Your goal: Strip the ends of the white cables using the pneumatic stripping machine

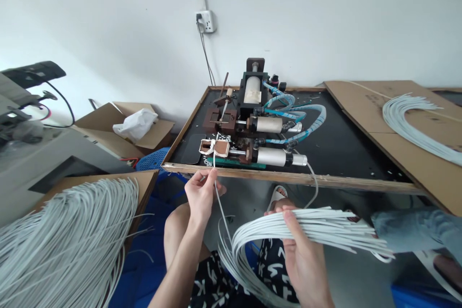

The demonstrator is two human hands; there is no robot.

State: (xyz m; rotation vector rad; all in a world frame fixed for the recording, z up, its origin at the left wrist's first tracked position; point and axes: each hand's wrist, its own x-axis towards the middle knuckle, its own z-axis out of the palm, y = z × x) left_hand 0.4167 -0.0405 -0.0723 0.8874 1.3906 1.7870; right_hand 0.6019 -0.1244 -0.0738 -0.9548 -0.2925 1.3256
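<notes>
My left hand [200,196] pinches a single white cable [223,208] just in front of the table's front edge. The upper end of that cable lies between two brown jaw blocks [221,148] wrapped at the edges in white material. My right hand [302,255] is closed around a thick bundle of white cables [260,231], which curves down over my lap. The bundle's cut ends fan out to the right. The pneumatic stripping machine [269,124], with silver cylinders and blue hoses, stands on the black tabletop beyond my hands.
A large pile of white cables [79,231] lies on cardboard at left. An open carton [126,125] holds a white plastic bag. More bundled cables [407,120] rest on cardboard [375,106] at right. The wooden table rim [325,180] runs in front. A person's clothed leg [415,228] shows at right.
</notes>
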